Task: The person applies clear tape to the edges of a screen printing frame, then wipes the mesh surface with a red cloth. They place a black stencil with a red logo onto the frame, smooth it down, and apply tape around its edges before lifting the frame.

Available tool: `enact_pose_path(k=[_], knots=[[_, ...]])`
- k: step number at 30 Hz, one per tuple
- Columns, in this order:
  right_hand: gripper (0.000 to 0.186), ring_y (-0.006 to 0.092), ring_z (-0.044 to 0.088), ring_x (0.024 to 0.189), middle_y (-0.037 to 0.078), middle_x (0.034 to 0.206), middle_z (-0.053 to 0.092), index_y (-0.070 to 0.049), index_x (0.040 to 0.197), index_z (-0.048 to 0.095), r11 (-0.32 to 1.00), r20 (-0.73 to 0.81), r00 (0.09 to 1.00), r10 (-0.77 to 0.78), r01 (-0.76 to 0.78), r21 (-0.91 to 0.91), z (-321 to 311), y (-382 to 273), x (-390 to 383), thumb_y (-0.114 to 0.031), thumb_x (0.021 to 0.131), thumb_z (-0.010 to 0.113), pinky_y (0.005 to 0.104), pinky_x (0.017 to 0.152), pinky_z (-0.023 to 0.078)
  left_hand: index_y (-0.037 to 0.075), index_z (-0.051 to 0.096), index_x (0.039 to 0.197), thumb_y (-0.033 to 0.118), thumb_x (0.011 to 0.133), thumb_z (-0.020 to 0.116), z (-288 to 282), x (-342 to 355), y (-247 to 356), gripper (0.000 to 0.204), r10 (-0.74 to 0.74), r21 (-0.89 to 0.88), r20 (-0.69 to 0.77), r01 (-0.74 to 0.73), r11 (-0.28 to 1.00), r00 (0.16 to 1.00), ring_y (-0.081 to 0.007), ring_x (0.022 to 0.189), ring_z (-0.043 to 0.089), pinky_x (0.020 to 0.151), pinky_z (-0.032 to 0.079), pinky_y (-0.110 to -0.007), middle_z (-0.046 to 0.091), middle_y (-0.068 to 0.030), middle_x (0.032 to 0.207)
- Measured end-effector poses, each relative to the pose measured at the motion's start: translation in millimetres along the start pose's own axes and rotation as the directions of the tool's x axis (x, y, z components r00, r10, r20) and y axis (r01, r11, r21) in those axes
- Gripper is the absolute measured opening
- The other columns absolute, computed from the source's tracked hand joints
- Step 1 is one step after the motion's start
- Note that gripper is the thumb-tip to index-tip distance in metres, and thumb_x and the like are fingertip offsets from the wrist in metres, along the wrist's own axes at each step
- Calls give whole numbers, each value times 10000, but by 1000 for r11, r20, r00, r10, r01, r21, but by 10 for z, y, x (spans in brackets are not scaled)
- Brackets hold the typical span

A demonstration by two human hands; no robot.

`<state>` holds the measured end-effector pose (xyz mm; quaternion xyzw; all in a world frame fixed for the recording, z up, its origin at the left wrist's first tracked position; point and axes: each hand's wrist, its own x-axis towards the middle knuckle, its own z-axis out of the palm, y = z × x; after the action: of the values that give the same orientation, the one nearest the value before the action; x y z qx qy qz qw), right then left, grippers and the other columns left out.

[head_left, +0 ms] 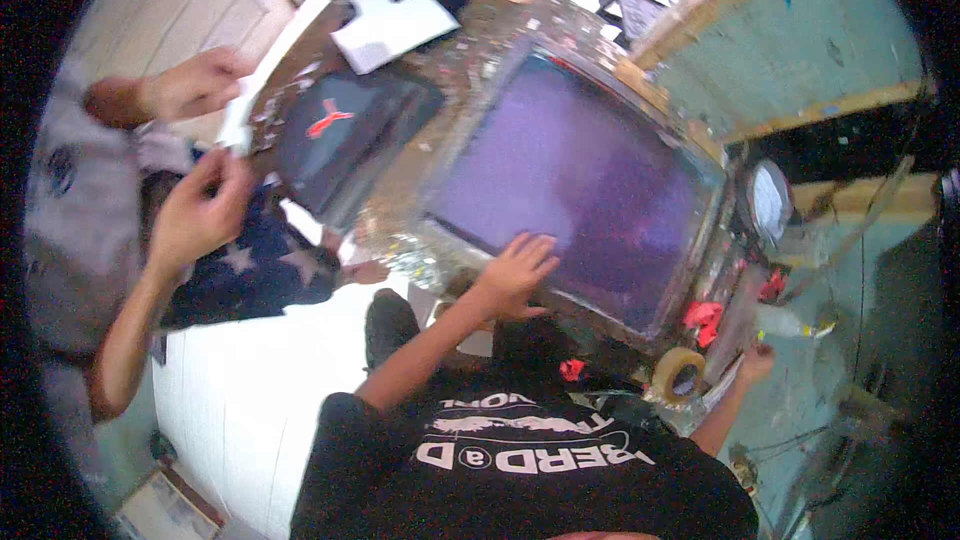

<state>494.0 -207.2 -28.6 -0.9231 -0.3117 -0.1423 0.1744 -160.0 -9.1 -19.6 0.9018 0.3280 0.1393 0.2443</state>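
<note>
A large framed screen (580, 190) with purple mesh lies at a slant on the worktable in front of me. My left hand (518, 275) rests flat on its near edge, fingers spread over the frame and mesh, holding nothing. To the right, past a roll of tan tape (679, 376), my right hand (757, 365) is low by the table's side. Its fingers look curled, but blur hides what they hold, if anything. Crumpled red pieces (704, 322) lie between the screen and that hand.
Left of the screen is a dark panel (335, 135) with a red emblem, white paper (395, 30) beyond it. At left another person's hands (205, 205) hold a white strip (236, 125). A green wall panel (800, 40) bounds the right; a round white-faced object (769, 202) stands beside the screen.
</note>
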Motion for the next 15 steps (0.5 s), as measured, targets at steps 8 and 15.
enact_pose_path(k=[8, 15], knots=[[165, 229, 736, 777, 135, 830, 735, -12, 888, 748, 507, 347, 385, -855, 483, 714, -973, -4478, -2608, -170, 862, 787, 353, 722, 558, 22, 586, 1345, 407, 931, 703, -654, -1894, 470, 577, -433, -469, -267, 276, 839, 861, -360, 1364, 503, 1167, 369, -486, 564, -189, 1431], [226, 266, 747, 763, 166, 813, 743, 8, 905, 769, 344, 309, 153, -939, 352, 871, -1180, -5392, -4922, -211, 848, 774, 395, 702, 567, -20, 706, 1189, 480, 920, 713, -1401, -5623, 64, 568, -961, -596, -143, 755, 274, 236, -366, 1028, 724, 908, 567, -433, 738, -229, 1128]])
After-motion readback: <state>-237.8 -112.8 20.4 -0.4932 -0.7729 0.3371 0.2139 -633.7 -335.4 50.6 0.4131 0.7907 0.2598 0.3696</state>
